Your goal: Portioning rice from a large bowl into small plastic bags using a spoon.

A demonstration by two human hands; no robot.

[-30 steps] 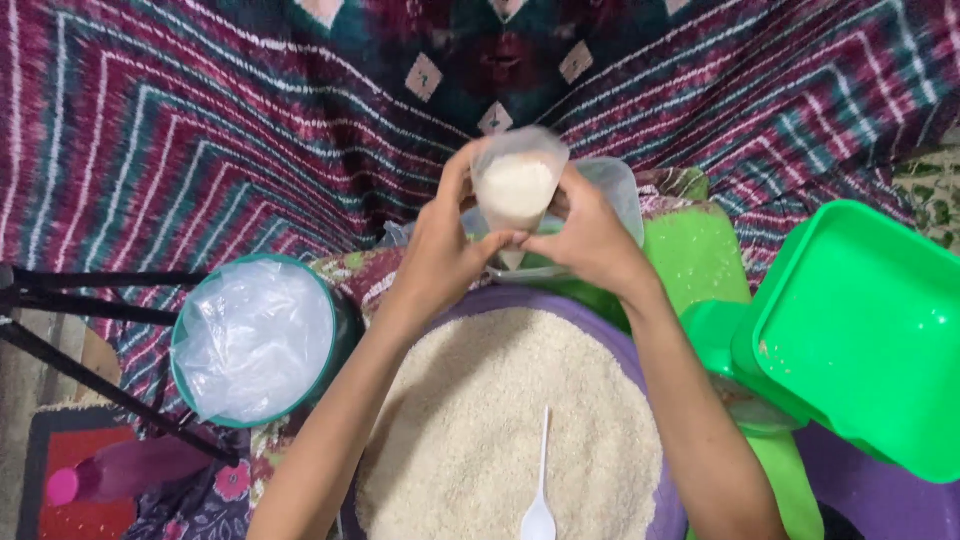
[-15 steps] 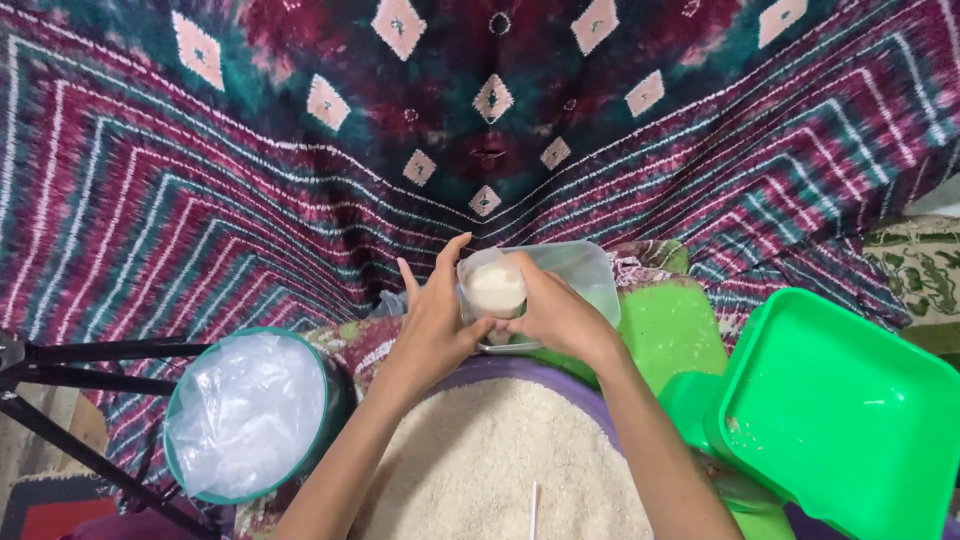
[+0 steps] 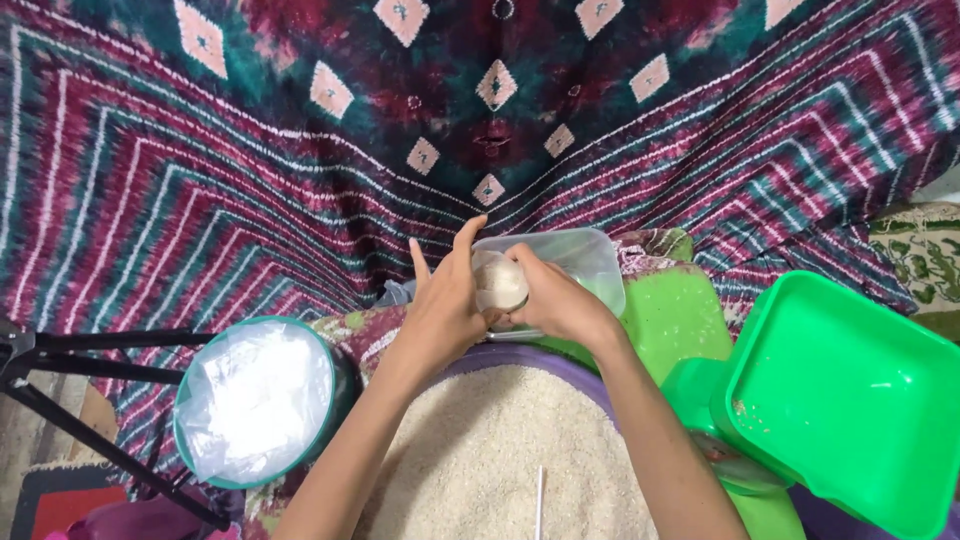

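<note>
Both of my hands hold a small clear plastic bag of white rice [image 3: 497, 283] just beyond the far rim of a big purple basin [image 3: 540, 357] heaped with rice. My left hand [image 3: 445, 305] cups the bag from the left, with its fingers up. From the right my right hand [image 3: 558, 303] closes on the bag. The bag sits at the mouth of a clear plastic tub [image 3: 578, 262] that lies on the patterned cloth.
A green-rimmed bowl [image 3: 258, 403] lined with clear plastic stands at the left. Green square basins [image 3: 842, 397] are stacked at the right. A black tripod leg [image 3: 70, 345] crosses the lower left. A white spoon handle [image 3: 540, 500] sticks out of the rice. Patterned cloth [image 3: 300, 130] covers the floor.
My hands have carried the bag of rice away from me and lowered it to the clear tub. The view has tilted up, so more cloth and less rice show.
</note>
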